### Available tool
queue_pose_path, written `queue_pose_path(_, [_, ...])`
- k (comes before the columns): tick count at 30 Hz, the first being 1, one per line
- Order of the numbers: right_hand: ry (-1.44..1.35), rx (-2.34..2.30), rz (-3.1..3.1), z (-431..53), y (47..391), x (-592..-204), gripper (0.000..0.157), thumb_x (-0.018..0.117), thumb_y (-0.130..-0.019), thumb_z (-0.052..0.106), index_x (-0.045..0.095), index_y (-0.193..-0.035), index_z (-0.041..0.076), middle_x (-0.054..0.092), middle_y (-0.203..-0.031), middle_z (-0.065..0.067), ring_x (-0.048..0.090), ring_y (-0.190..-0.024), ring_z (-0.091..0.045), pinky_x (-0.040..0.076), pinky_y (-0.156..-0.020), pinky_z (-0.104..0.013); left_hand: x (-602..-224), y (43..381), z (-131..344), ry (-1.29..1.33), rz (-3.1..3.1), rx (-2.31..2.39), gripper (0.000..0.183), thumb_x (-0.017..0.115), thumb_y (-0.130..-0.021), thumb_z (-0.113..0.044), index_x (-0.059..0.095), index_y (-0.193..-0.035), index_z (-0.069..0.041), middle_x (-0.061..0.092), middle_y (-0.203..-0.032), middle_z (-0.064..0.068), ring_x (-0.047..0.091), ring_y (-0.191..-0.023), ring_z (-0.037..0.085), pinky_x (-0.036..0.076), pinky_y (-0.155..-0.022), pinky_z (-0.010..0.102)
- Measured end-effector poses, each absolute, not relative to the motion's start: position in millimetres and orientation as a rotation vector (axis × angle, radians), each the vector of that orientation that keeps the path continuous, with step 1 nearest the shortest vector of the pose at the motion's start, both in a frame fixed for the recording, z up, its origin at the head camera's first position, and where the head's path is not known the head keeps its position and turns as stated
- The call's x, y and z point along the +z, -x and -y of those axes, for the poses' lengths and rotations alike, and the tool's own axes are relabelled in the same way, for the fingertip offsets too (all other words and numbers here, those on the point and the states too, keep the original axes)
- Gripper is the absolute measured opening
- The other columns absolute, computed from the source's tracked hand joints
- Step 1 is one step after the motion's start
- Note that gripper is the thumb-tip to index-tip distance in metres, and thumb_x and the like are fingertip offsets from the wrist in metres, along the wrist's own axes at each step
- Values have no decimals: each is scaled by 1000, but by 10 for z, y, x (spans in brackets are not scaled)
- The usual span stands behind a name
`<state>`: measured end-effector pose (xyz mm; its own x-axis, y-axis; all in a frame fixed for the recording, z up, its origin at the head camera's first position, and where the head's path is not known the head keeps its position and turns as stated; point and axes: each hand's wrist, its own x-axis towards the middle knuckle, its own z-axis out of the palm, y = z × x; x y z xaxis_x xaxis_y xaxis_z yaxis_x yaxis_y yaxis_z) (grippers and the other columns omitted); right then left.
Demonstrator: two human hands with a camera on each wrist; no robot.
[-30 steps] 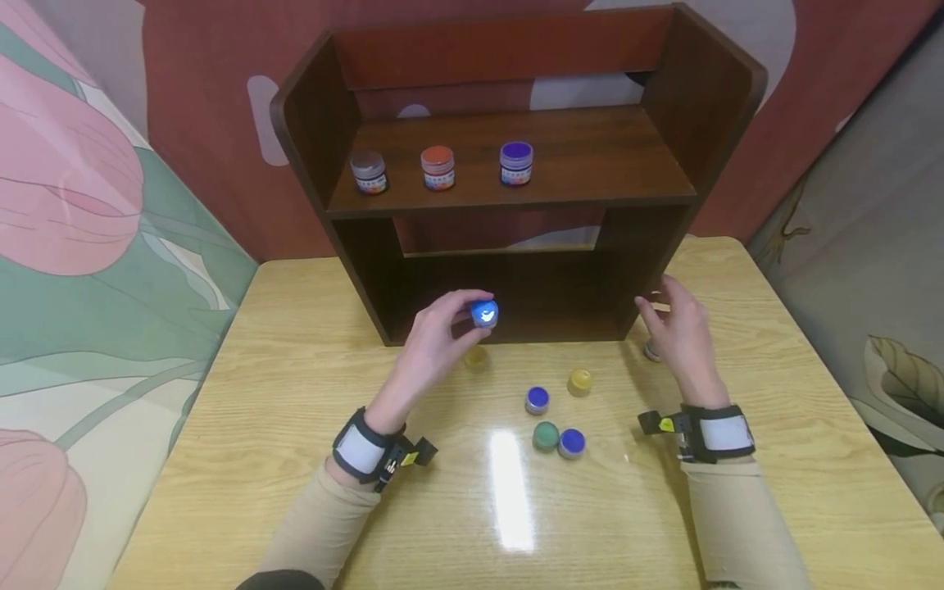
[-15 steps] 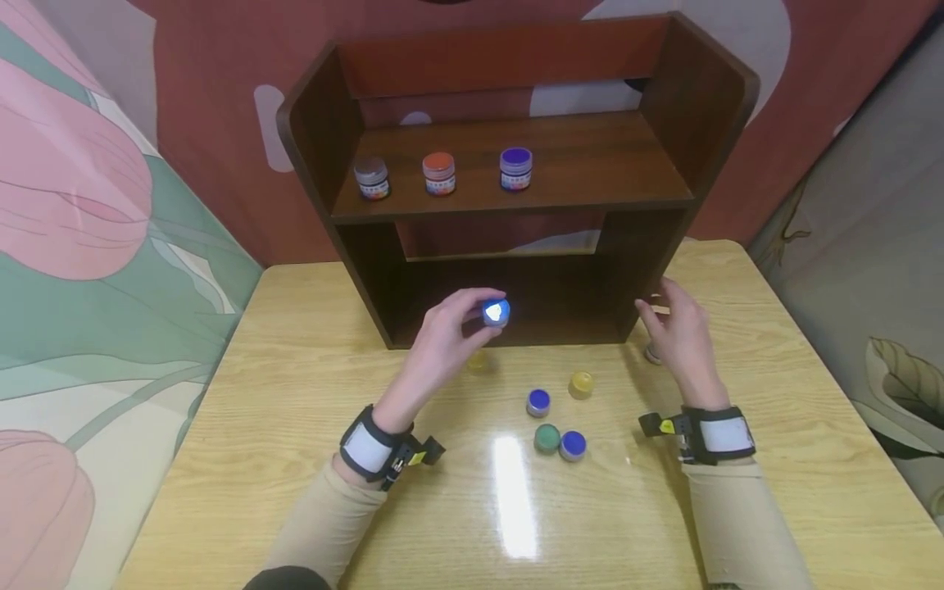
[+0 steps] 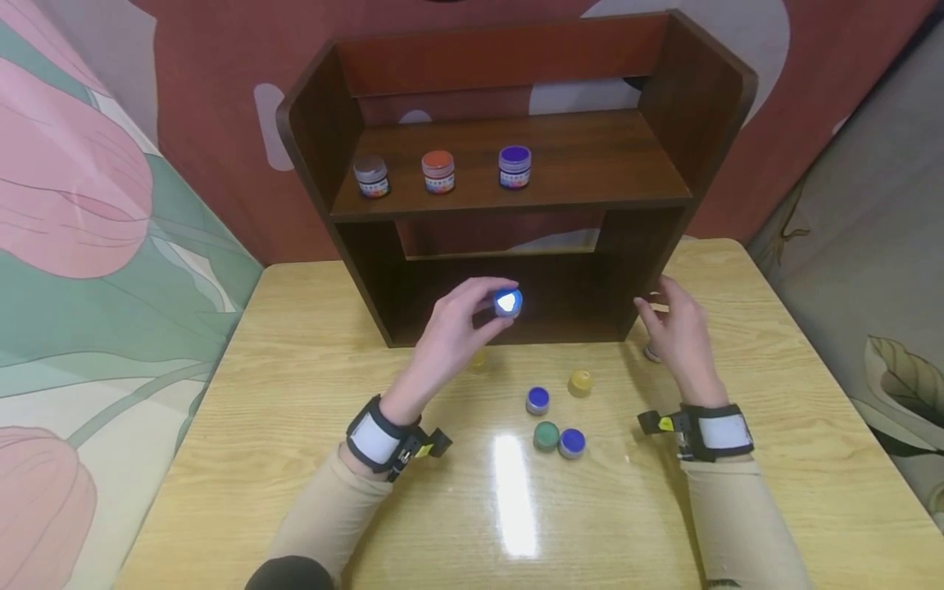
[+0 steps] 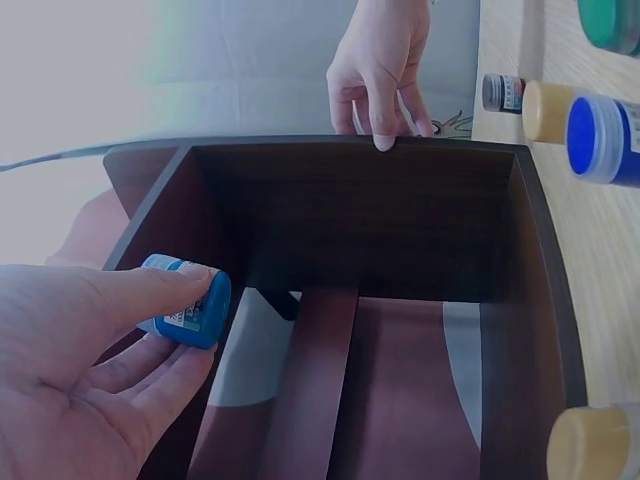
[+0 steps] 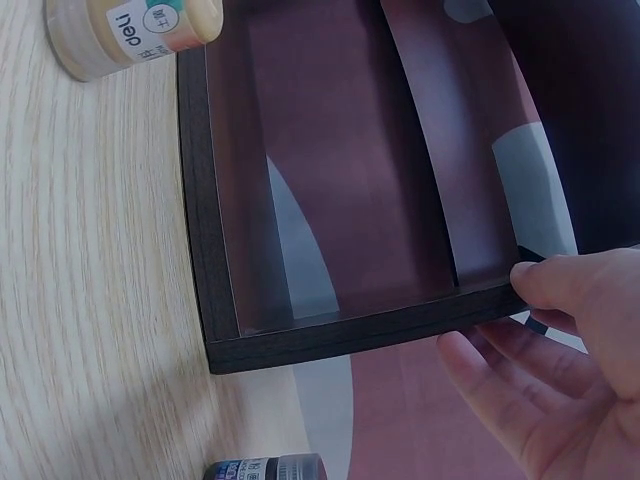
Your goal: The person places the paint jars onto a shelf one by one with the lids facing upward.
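Note:
My left hand [image 3: 456, 324] pinches a small blue paint jar [image 3: 507, 304] between thumb and fingers, in front of the shelf's lower compartment. In the left wrist view the same jar [image 4: 207, 312] lies tilted, its blue end facing right. My right hand [image 3: 682, 336] is at the right side panel of the dark wooden shelf [image 3: 516, 206]. The right wrist view has its thumb [image 5: 545, 283] on the panel's front edge and the fingers on the outer side, gripping it. Three jars stand on the upper board: a dark grey jar [image 3: 372, 177], an orange jar [image 3: 438, 172] and a violet jar [image 3: 515, 167].
On the wooden table [image 3: 295, 360] are a yellow jar [image 3: 580, 383], two blue-violet jars, one of them [image 3: 537, 401] farther back, and a green jar [image 3: 546, 437]. Another yellow jar [image 3: 478, 359] is partly hidden by my left hand. A grey jar [image 3: 652, 352] lies beside my right hand.
My left hand has carried the blue paint jar to the right and slightly up across the lower compartment's front. My right hand stays at the side panel.

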<state>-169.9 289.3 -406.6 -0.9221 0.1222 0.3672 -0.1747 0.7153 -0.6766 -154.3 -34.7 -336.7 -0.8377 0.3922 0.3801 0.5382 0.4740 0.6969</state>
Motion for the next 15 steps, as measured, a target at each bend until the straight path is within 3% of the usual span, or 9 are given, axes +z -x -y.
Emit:
queue_pose_path(7, [-41,1061,2527,-2906,1707,-4066,36,58,-100,14,55,-132,-2,63,-124,-26,65,-111,-45,58,-85,-57,-3266,1535,268,840,2540,-1288,44,74,-89,-15,61,-132,-17,65,-129,2,63,-121,16,55,-100,27])
queue_pose_path(15, [-44,1075,2525,-2902,1705,-4064,37,58,-99,14,55,-133,-1,63,-124,-26,65,-112,-44,58,-85,-57,-3147,1532,190,862,2519,-1258,44,74,-89,-16,61,-132,-15,66,-128,4,66,-117,17,55,-98,22])
